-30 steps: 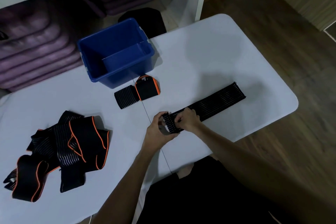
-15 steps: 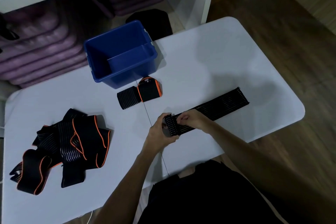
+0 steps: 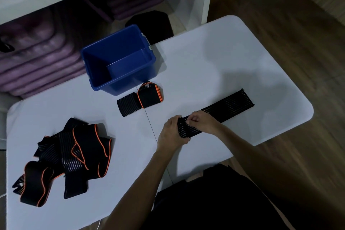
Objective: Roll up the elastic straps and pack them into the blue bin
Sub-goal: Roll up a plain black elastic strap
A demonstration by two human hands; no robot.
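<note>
Strap [image 3: 224, 107]: flat on bench right of bin [image 3: 119, 61]; left hand [image 3: 170, 133] and right hand [image 3: 200, 122] pinch its rolled end, keeping coil tight.

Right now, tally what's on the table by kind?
Blue bin: 1
Finished strap rolls: 2
Strap being rolled, held by both hands: 1
Loose strap pile: 1, strap count unclear
Total: 5

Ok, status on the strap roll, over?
Left hand and right hand both grip the roll's started end. Strap mostly flat. Blue bin empty, nothing blocking.
</note>
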